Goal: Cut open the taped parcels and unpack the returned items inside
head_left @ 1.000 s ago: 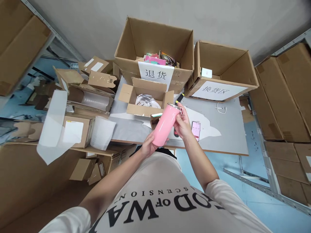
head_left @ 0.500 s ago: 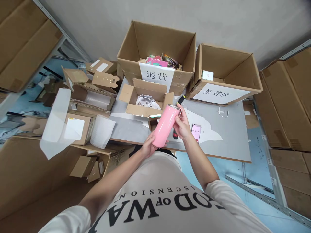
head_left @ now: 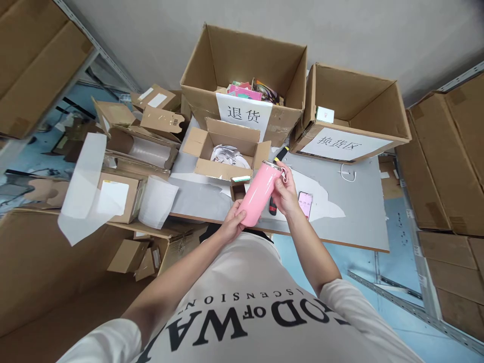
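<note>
A glossy pink tumbler with a metal rim and a small strap loop at its top is held tilted above the table's front edge. My left hand is closed around its lower end. Up near the rim, my right hand grips the side by the loop. Behind the tumbler stands a small open carton with crumpled white paper in it. A black and red tool lies partly hidden behind the tumbler, and a lit phone rests to the right.
Two large labelled boxes stand at the back: the left box holds colourful packages, the right box a small white box. Opened cartons and white wrapping sheets crowd the left. A white cable lies on the grey table.
The tumbler has shifted slightly, and its base sits a little higher and to the right. Both hands keep their hold. The camera view has moved a little.
</note>
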Tool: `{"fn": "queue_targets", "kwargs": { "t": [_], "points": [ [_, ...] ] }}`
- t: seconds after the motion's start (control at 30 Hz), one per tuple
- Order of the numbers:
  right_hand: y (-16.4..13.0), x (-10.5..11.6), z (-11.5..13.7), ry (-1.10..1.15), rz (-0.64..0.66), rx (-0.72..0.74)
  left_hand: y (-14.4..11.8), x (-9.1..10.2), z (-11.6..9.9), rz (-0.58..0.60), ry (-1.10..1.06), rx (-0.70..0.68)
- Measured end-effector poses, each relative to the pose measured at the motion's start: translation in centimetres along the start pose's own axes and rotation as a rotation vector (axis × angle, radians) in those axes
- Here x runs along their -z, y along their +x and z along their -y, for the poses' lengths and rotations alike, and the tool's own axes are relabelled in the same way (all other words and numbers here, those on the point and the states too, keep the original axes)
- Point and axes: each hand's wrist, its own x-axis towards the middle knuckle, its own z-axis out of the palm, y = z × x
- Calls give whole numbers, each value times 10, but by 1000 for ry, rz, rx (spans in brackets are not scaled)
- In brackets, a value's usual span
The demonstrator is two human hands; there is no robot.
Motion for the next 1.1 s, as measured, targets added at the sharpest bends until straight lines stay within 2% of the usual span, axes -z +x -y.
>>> {"fn": "queue_targets", "kwargs": {
  "t": [0.2, 0.43, 0.57, 0.63, 0.77, 0.93, 1.1],
  "points": [
    [0, 9, 8, -75, -32, 94, 1, 6, 5, -102, 187, -136],
    [-6, 9, 23, -97, -108, 209, 3, 17, -4, -121, 276, -275],
    [-8, 16, 32, -206, -203, 367, 4, 37, -12, -334, 393, -449],
    [-9, 17, 33, -288, -253, 459, 8, 50, -14, -397, 508, -493],
    [-14, 8, 21, -430, -294, 578, 22, 67, -15, -316, 711, -467],
    [-20, -14, -9, -475, -283, 626, 40, 69, -17, -219, 700, -479],
    [-21, -17, -32, -441, -276, 597, 50, 74, -17, -167, 774, -492]
  ]
}}
